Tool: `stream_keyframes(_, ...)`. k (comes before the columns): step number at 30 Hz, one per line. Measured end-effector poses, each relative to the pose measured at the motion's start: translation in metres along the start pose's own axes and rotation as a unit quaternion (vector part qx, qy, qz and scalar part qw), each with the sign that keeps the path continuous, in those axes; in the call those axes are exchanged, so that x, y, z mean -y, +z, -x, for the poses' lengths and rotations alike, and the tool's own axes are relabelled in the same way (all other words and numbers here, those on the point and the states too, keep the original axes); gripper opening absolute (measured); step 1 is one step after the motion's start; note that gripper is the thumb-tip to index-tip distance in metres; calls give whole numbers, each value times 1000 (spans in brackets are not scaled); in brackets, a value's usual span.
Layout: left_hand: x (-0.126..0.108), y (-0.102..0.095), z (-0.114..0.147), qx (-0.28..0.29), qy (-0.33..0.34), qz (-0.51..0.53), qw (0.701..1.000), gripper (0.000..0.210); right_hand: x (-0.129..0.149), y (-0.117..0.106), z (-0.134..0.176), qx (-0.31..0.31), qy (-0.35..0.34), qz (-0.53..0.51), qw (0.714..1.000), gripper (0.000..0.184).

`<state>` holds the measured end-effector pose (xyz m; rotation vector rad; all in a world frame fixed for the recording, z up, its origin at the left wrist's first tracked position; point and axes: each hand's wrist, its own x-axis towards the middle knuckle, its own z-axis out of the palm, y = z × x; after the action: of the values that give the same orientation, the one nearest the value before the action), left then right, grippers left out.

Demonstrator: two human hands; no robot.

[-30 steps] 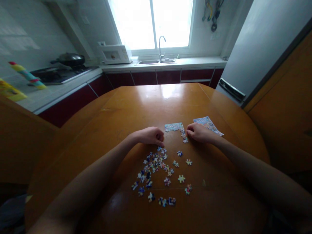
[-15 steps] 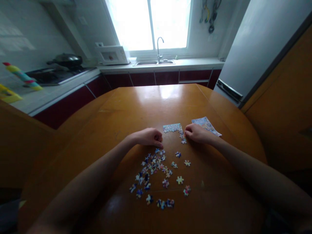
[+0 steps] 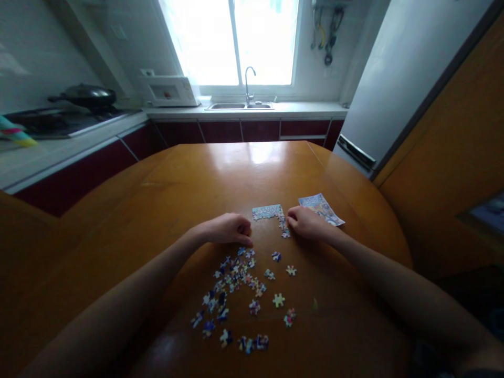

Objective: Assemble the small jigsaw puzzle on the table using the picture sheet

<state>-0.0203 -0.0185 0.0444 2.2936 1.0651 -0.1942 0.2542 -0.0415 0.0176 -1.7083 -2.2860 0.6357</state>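
On the table, my left hand [image 3: 228,229] rests with fingers curled in and the thumb low, left of the partly joined jigsaw puzzle [image 3: 266,211]. No piece shows in it. The joined part has a pale top strip and a short column running down its right side. Against that column, my right hand [image 3: 306,222] is closed, its fingertips at the edge; whatever they may hold is hidden. Under my right wrist lies a printed picture sheet [image 3: 329,214], partly covered. Loose puzzle pieces [image 3: 236,275] lie heaped nearer me, below my left hand.
Several single pieces, among them a yellowish piece [image 3: 279,300], are spread right of the heap. The wooden table [image 3: 220,178] has a rounded edge. Beyond it stand a counter with a sink [image 3: 228,106], a stove with a pan [image 3: 88,96], and a refrigerator [image 3: 378,89] at right.
The view has shifted, so everything sits slightly further left and lower. Both hands keep nearly the same pose and place beside the puzzle; no piece has visibly moved.
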Motion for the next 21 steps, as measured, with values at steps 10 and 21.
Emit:
stream_keyframes(10,-1,1,1,-3,-7,14,1000,37,1,-2,1,3,0,5,1000,23)
stream_keyframes(21,-4,0,1,-7,2,-12,1000,39,3,-2,2,2,2,1,1000,23)
